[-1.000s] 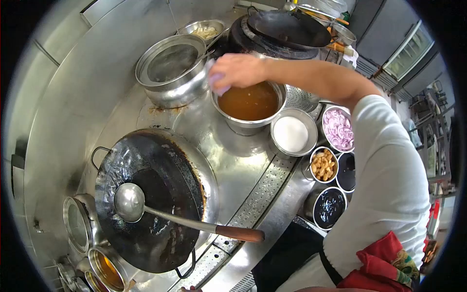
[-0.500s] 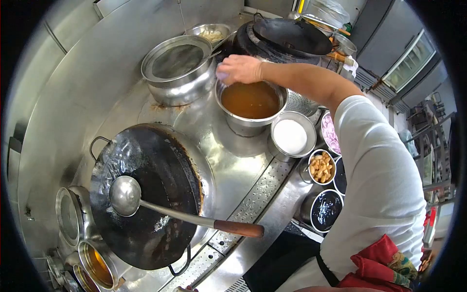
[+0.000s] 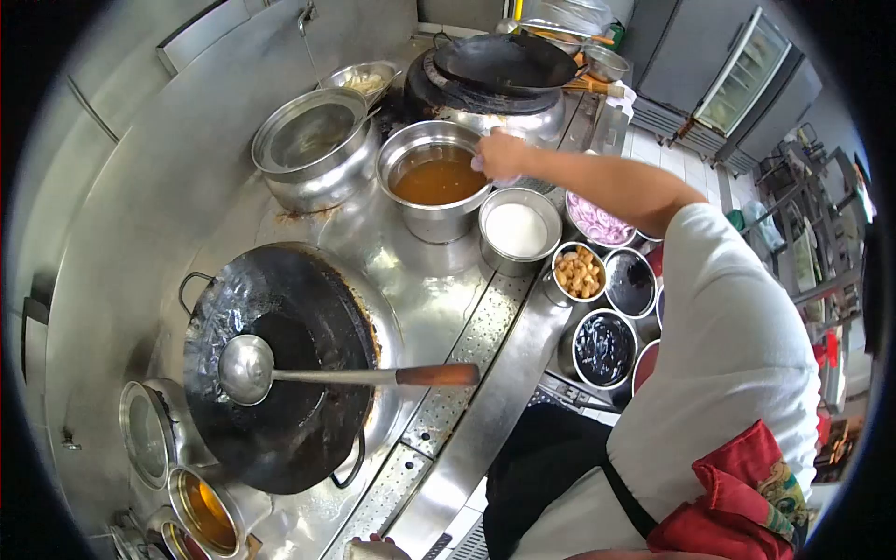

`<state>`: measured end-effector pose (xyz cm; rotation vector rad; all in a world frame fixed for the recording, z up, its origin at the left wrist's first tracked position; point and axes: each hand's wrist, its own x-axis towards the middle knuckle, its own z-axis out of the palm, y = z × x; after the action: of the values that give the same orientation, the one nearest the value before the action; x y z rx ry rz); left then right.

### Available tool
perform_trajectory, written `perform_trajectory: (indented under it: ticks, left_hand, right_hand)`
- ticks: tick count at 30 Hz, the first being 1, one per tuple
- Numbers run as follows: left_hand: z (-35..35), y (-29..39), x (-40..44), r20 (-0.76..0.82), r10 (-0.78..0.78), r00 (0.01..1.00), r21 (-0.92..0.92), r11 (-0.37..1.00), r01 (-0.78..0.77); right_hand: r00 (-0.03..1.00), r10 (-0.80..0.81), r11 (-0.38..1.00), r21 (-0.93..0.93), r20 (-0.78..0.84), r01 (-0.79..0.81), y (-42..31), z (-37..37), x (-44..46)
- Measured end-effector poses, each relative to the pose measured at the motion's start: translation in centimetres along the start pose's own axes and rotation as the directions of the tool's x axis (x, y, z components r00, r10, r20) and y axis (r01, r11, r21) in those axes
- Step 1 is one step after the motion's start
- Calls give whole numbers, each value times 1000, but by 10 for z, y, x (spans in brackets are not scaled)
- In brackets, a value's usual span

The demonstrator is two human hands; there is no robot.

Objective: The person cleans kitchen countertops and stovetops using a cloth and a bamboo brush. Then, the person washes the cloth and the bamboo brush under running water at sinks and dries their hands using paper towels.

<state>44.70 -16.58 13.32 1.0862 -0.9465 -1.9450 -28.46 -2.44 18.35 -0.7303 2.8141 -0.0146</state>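
Note:
My right hand (image 3: 502,154) is closed around a pale purple thing (image 3: 479,164), mostly hidden by the fingers. It is over the right rim of a steel pot of brown liquid (image 3: 437,182), close to a bowl of white contents (image 3: 518,230). At the bottom edge, a small part of my left hand (image 3: 378,541) shows, with fingertips curled at a pale cloth (image 3: 371,553); the frame cuts off the rest. A steel ladle (image 3: 247,369) with a wooden handle lies across a dark wok (image 3: 280,439), touched by neither hand.
Lidded steel pots (image 3: 313,149) stand along the back wall. A second wok (image 3: 504,63) sits on a far burner. To the right are containers of sliced purple onion (image 3: 599,222), brown chunks (image 3: 579,272) and dark liquid (image 3: 604,350). A pot of orange oil (image 3: 207,511) stands lower left.
My right hand has moved from the pot's far left rim to its right rim, still closed on the pale purple thing. The camera view has shifted. The ladle still rests in the wok.

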Motion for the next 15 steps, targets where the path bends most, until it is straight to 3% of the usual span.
perform_trajectory:
  ticks: [1, 3, 5, 7, 8, 9, 11, 13, 15]
  left_hand:
    - [-13, 0, -3, 18, 2, 1000, -24, 1000, -1]
    - [-26, -1, -2, 46, 59, 997, -84, 995, -55]
    - [-28, 0, -3, 62, 112, 992, -111, 988, -104]
    - [-18, 3, -3, 57, 175, 983, -98, 981, -169]
    - [-37, -21, 0, 91, 421, 902, 48, 903, -426]
    - [-57, -44, 3, 119, 639, 760, 179, 739, -649]
    - [-79, -37, -3, 53, 460, 886, 103, 880, -463]
    - [-92, -25, -18, -15, 249, 968, 10, 968, -249]
    - [-96, -6, -43, -55, 14, 998, -94, 995, -20]
  right_hand:
    - [993, 6, 997, 77, -119, 4, -5, 16, -15]
    - [957, -272, 950, -185, -104, 250, -38, 23, -54]
    - [960, -209, 975, 43, -185, 220, -90, 23, -84]
    - [951, -103, 917, 343, -293, 205, -125, 41, -52]
    - [960, -148, 857, 454, -237, 244, -139, 22, -48]
    - [948, -159, 826, 488, -277, 282, -150, -1, -43]
    - [885, -139, 807, 467, -445, 361, -167, -38, -16]
    - [772, -271, 899, 134, -574, 416, -157, -54, 58]
    - [876, -323, 892, 194, -358, 408, -149, -56, 109]
